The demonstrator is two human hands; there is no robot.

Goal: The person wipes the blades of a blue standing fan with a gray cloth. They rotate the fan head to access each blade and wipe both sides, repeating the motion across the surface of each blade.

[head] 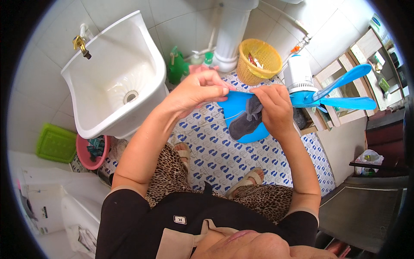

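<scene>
A blue plastic fan blade (pixel 231 110) is held up in front of me, over the floor. My left hand (pixel 202 89) pinches its upper edge between thumb and fingers. On the blade's right side, my right hand (pixel 275 108) grips a dark grey cloth (pixel 244 124), which hangs down across the blue surface. To the right of that hand is the fan's blue hub (pixel 304 98) under a white motor housing (pixel 299 73), with more blue blades (pixel 343 82) reaching right. My right hand covers the place between held blade and hub.
A white ceramic sink (pixel 113 74) with a brass tap (pixel 81 45) stands left. Behind my hands are a yellow wastebasket (pixel 249 73), a white pedestal (pixel 229 39) and green bottles (pixel 176 66). A wooden shelf (pixel 336 71) is at right; a pink basin (pixel 85 152) sits low left.
</scene>
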